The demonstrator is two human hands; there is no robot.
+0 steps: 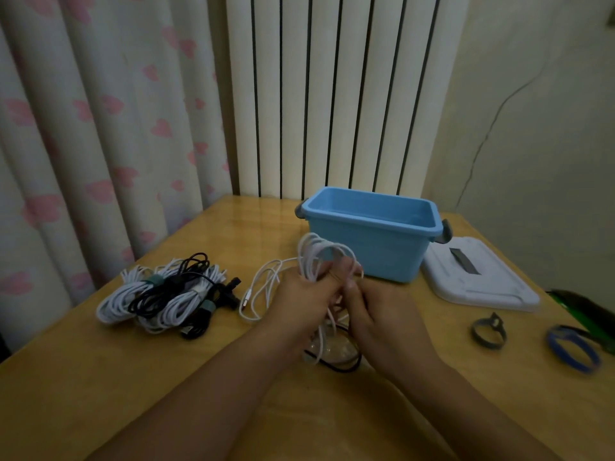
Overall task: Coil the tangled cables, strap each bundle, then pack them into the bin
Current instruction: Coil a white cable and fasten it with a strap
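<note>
The blue bin (369,237) sat open and empty on the surface (100,377), lid (479,277) beside it. Your left hand (299,297) and right hand (382,314) fingers pinched one white cable (319,257) coil; two straps (489,331) lay right, strapped bundles (159,294) left.

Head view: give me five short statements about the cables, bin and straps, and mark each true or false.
1. Both hands, left hand and right hand, hold the white cable. True.
2. The blue bin already holds coiled bundles. False: what shows of its inside is bare.
3. The white lid sits on the bin. False: it lies flat on the table, to the bin's right.
4. The strapped bundles lie to the left of the hands. True.
5. The loose straps lie beside those bundles. False: they lie at the right, near the table edge.
</note>
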